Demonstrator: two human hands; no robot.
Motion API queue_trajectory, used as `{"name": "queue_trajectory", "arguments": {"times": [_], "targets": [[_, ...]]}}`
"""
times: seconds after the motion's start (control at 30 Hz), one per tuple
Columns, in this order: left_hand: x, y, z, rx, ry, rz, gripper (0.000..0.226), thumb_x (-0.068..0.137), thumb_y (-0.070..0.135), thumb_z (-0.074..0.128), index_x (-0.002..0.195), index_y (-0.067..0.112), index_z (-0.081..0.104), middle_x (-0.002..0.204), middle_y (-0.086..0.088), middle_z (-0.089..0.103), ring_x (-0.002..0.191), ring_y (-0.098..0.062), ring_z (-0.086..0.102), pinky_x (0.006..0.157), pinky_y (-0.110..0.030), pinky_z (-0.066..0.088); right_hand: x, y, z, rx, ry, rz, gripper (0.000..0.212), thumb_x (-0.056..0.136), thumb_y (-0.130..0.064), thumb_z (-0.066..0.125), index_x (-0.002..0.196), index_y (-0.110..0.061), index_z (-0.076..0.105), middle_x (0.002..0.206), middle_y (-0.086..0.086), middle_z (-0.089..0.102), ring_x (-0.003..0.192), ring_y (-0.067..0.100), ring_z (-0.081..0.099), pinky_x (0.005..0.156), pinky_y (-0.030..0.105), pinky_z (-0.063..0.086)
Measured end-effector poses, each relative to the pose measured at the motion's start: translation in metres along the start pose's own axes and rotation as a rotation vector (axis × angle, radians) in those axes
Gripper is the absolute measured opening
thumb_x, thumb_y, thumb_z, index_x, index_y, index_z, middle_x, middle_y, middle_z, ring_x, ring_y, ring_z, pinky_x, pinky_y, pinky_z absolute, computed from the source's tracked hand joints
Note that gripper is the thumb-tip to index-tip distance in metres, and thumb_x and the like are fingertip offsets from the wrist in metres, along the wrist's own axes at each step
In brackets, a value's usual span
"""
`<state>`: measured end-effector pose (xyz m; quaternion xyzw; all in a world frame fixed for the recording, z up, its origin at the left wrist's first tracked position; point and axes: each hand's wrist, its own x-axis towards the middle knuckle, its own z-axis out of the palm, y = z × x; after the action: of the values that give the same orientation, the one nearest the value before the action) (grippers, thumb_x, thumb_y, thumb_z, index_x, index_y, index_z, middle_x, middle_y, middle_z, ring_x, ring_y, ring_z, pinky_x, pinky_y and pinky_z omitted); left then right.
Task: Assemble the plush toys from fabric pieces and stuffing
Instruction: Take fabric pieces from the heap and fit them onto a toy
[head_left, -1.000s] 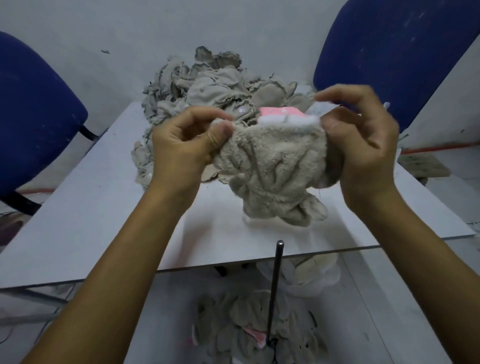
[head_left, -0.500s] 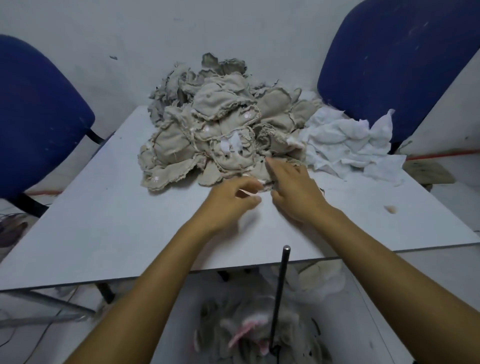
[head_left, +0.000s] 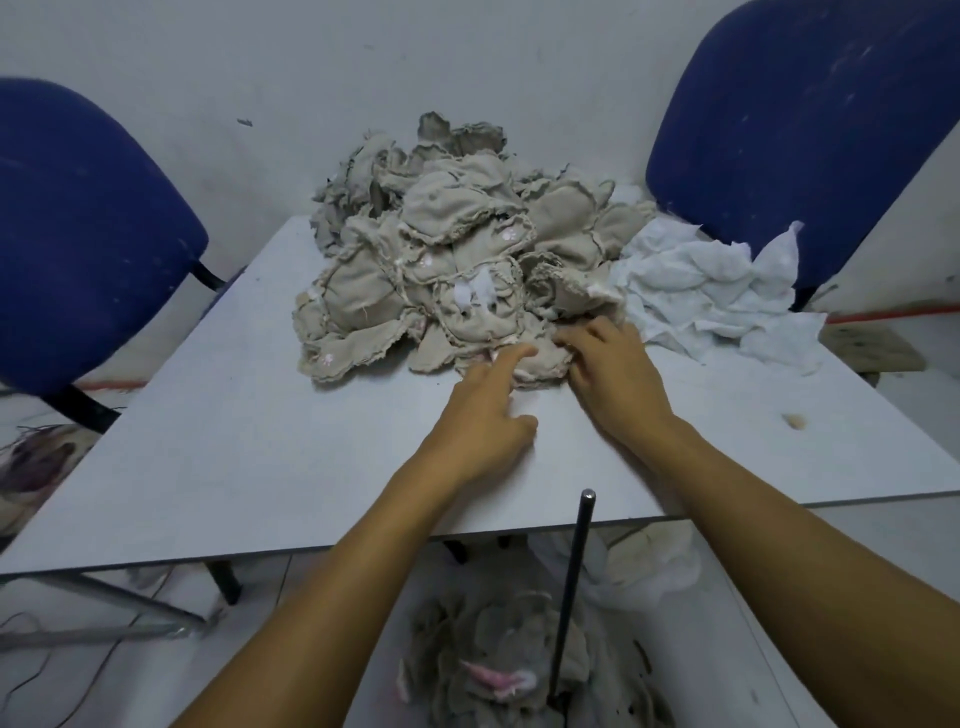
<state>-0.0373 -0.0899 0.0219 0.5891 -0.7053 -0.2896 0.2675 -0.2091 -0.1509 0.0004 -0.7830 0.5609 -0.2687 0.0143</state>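
Beige fabric pieces (head_left: 457, 260), white fabric pile (head_left: 717, 301), blue chairs (head_left: 789, 119).

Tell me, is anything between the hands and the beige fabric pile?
Nothing visible. The fingers of the left hand and the right hand already touch the near edge of the beige pile. The white pieces lie off to the right.

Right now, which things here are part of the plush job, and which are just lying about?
Job: beige fabric pieces, white fabric pieces, left hand, right hand, metal rod, finished pieces on the floor.
Lying about: two blue chairs, fluff scrap.
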Motion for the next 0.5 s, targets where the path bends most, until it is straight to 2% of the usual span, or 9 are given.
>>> {"name": "queue_trajectory", "arguments": {"times": [0.07,0.13,0.2,0.27,0.33,0.4,0.43,0.5], "targets": [[0.002,0.000,-0.001,-0.012,0.062,-0.012,0.076,0.086,0.010,0.062,0.144,0.047,0.031,0.135,-0.006,0.040,0.113,-0.023,0.052,0.098,-0.039,0.047,0.004,-0.006,-0.006,0.170,0.058,0.012,0.025,0.097,-0.012,0.054,0.119,-0.010,0.066,0.107,0.008,0.053,0.106,0.031,0.045,0.086,0.029,0.031],[0.003,0.002,-0.001,-0.038,0.157,0.002,0.079,0.085,0.008,0.065,0.144,0.048,0.031,0.129,-0.002,0.039,0.110,-0.020,0.052,0.092,-0.031,0.044,0.002,-0.015,-0.017,0.288,0.084,-0.007,0.020,0.096,-0.016,0.049,0.106,-0.009,0.065,0.098,0.002,0.050,0.098,0.028,0.042,0.080,0.027,0.025],[0.008,0.010,-0.003,-0.120,0.240,0.016,0.073,0.084,0.009,0.071,0.143,0.038,0.040,0.132,-0.002,0.043,0.112,-0.019,0.052,0.095,-0.030,0.044,-0.008,-0.021,-0.029,0.413,0.102,-0.005,0.018,0.091,-0.023,0.041,0.093,-0.017,0.058,0.088,-0.004,0.052,0.090,0.022,0.041,0.072,0.029,0.026],[0.014,0.018,-0.007,-0.244,0.282,0.017,0.056,0.080,0.011,0.079,0.131,0.021,0.058,0.134,-0.008,0.050,0.118,-0.024,0.055,0.103,-0.040,0.047,-0.020,-0.025,-0.042,0.631,0.152,0.077,0.014,0.094,-0.027,0.039,0.086,-0.031,0.049,0.078,-0.014,0.054,0.081,0.014,0.048,0.067,0.031,0.036],[0.012,0.022,-0.010,-0.281,0.311,0.025,0.041,0.076,0.020,0.085,0.113,0.014,0.069,0.132,-0.004,0.047,0.123,-0.025,0.050,0.109,-0.040,0.042,-0.030,-0.023,-0.051,0.792,0.211,0.178,0.016,0.100,-0.029,0.042,0.089,-0.037,0.051,0.079,-0.018,0.060,0.079,0.009,0.058,0.075,0.038,0.053],[0.005,0.023,-0.011,-0.292,0.331,0.055,0.027,0.077,0.025,0.084,0.099,0.016,0.071,0.119,0.004,0.050,0.117,-0.018,0.051,0.106,-0.037,0.044,-0.037,-0.019,-0.054,0.893,0.174,0.198,0.007,0.100,-0.034,0.049,0.101,-0.039,0.054,0.093,-0.015,0.066,0.091,0.014,0.065,0.086,0.052,0.055],[0.003,0.023,-0.010,-0.323,0.336,0.063,0.019,0.079,0.022,0.082,0.092,0.016,0.070,0.108,0.005,0.058,0.107,-0.018,0.057,0.100,-0.041,0.049,-0.039,-0.016,-0.054,0.930,0.095,0.182,0.013,0.096,-0.037,0.056,0.108,-0.040,0.054,0.102,-0.012,0.067,0.098,0.016,0.066,0.090,0.054,0.054],[0.000,0.021,-0.009,-0.439,0.350,0.049,0.013,0.087,0.014,0.074,0.094,0.008,0.065,0.093,-0.007,0.069,0.093,-0.029,0.066,0.088,-0.053,0.054,-0.043,-0.011,-0.051,0.917,-0.065,0.153,0.043,0.085,-0.040,0.070,0.122,-0.043,0.049,0.115,-0.011,0.067,0.108,0.011,0.066,0.096,0.046,0.054]]}}
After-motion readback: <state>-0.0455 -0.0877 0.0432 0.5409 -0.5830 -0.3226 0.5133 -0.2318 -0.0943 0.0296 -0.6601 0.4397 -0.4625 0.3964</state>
